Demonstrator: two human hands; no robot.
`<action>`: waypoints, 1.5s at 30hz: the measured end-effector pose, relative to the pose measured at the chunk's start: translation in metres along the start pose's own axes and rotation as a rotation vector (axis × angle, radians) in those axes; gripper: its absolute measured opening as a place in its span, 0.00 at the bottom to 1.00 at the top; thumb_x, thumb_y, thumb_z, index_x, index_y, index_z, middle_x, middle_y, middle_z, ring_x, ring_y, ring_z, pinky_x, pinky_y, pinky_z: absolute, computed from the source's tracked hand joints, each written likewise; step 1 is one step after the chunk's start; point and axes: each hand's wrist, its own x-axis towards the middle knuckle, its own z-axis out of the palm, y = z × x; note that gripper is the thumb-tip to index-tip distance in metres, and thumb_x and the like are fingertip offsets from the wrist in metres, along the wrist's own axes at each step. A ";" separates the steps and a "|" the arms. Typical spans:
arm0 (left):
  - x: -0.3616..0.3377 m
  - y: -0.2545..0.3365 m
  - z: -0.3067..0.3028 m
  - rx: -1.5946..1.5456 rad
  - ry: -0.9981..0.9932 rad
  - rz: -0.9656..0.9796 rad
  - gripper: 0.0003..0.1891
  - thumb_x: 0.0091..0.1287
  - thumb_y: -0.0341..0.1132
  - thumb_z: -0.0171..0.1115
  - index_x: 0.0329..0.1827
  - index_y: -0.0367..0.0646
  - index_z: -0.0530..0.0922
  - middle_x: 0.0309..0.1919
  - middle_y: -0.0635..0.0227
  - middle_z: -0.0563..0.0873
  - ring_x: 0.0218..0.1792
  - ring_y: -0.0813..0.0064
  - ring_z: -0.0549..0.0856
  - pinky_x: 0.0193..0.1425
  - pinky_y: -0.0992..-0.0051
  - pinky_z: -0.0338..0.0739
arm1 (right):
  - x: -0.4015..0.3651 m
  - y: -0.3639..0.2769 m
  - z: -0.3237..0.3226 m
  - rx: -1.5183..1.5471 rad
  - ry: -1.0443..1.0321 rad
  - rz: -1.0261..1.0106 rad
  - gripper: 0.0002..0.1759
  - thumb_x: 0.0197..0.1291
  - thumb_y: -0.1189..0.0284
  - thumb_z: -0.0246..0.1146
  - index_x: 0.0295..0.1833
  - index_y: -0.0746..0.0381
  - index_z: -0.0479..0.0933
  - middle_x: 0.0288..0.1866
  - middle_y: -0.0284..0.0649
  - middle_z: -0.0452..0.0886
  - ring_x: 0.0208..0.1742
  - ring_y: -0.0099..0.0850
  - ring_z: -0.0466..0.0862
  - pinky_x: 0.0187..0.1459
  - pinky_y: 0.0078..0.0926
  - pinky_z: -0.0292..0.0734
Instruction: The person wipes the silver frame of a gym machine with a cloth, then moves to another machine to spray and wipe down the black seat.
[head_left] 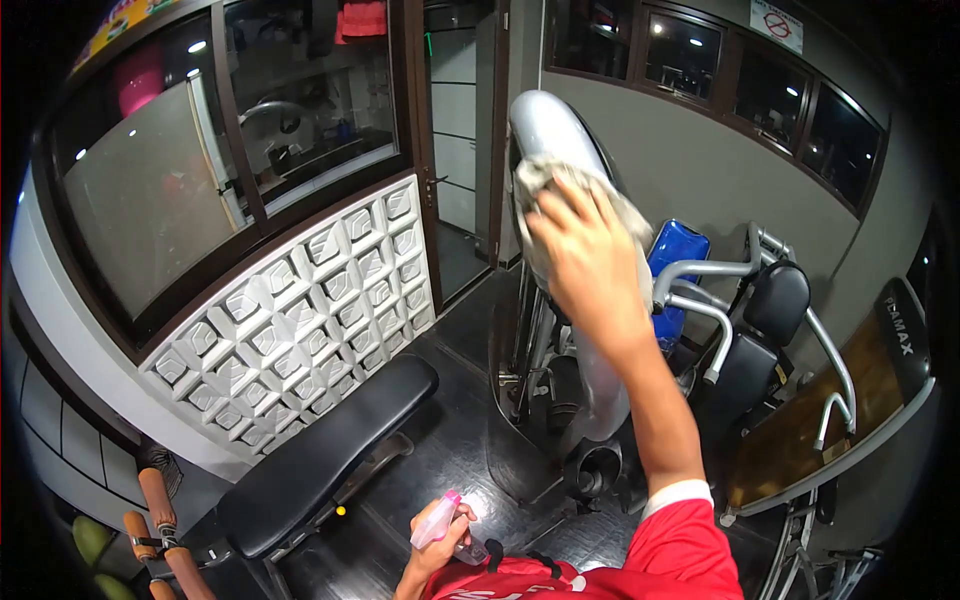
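My right hand (592, 255) presses a crumpled greyish cloth (632, 215) against the rounded silver frame (550, 122) of a gym machine. The fingers curl over the cloth, and part of it hangs out past the hand's right side. Low in the view, close to my body, my left hand (440, 535) is wrapped round a clear spray bottle with a pink top (432, 522). The bottle's lower part is partly covered by the fingers.
A black padded bench (330, 450) stands on the dark floor at left, beside a white patterned wall panel (320, 300). Machine handles (700, 285), a black seat pad (778, 300) and a Plamax board (850, 390) are at right. A door (455, 150) is behind.
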 end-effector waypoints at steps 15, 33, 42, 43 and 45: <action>0.013 0.002 -0.004 0.068 -0.083 -0.038 0.07 0.64 0.26 0.60 0.43 0.33 0.76 0.33 0.62 0.84 0.22 0.80 0.81 0.27 0.80 0.76 | -0.166 -0.017 0.026 -0.061 0.325 0.134 0.23 0.46 0.72 0.66 0.53 0.48 0.80 0.55 0.44 0.67 0.63 0.46 0.67 0.68 0.56 0.58; 0.018 -0.008 0.017 0.039 -0.119 -0.062 0.08 0.64 0.26 0.60 0.43 0.34 0.76 0.33 0.64 0.84 0.22 0.80 0.81 0.27 0.80 0.75 | 0.035 0.034 0.025 -0.048 0.086 0.143 0.33 0.39 0.72 0.69 0.58 0.58 0.74 0.67 0.45 0.67 0.68 0.46 0.65 0.66 0.46 0.63; 0.018 -0.008 0.025 0.297 -0.207 0.079 0.08 0.62 0.26 0.62 0.43 0.34 0.77 0.30 0.65 0.84 0.20 0.80 0.81 0.25 0.80 0.74 | -0.071 -0.016 -0.007 -0.044 0.044 0.247 0.41 0.32 0.77 0.67 0.62 0.52 0.73 0.66 0.46 0.68 0.71 0.47 0.62 0.68 0.50 0.59; 0.022 -0.011 0.025 0.319 -0.191 0.153 0.08 0.60 0.26 0.63 0.41 0.34 0.78 0.31 0.65 0.82 0.21 0.81 0.80 0.26 0.81 0.74 | -0.097 -0.022 -0.006 -0.019 0.045 0.248 0.42 0.30 0.76 0.67 0.61 0.51 0.74 0.66 0.46 0.67 0.71 0.49 0.62 0.69 0.51 0.58; 0.025 -0.005 0.029 0.266 -0.137 0.083 0.08 0.60 0.26 0.64 0.41 0.34 0.78 0.32 0.65 0.81 0.21 0.81 0.80 0.26 0.81 0.74 | -0.153 -0.024 0.007 0.050 0.066 0.254 0.43 0.28 0.75 0.67 0.61 0.50 0.75 0.67 0.48 0.65 0.71 0.54 0.60 0.69 0.54 0.57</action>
